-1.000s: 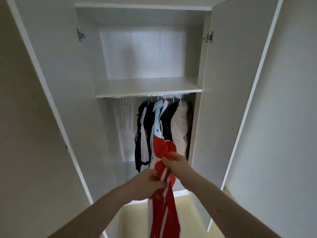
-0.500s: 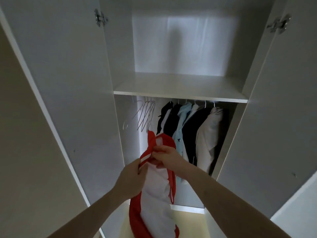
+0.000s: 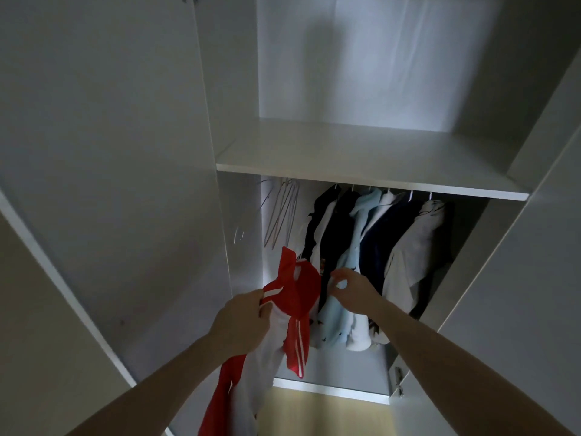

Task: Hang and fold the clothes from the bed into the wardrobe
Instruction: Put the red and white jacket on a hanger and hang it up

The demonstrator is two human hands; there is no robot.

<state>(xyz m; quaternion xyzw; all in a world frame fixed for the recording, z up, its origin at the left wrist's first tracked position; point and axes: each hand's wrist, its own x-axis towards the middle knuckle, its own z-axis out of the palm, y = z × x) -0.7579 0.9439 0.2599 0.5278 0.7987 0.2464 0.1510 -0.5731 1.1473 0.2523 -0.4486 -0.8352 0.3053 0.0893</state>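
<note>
A strip of yellowish wooden floor (image 3: 330, 413) shows below the cabinet, and a plain pale wall (image 3: 28, 357) stands at far left.

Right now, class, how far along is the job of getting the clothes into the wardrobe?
Done: several garments already hang on the rail under the shelf. In hand: the left hand grips a red and white garment that is on no hanger, while the right hand is off it, by the hung clothes. Left: fit it to one of the empty hangers. The bed is out of view.
</note>
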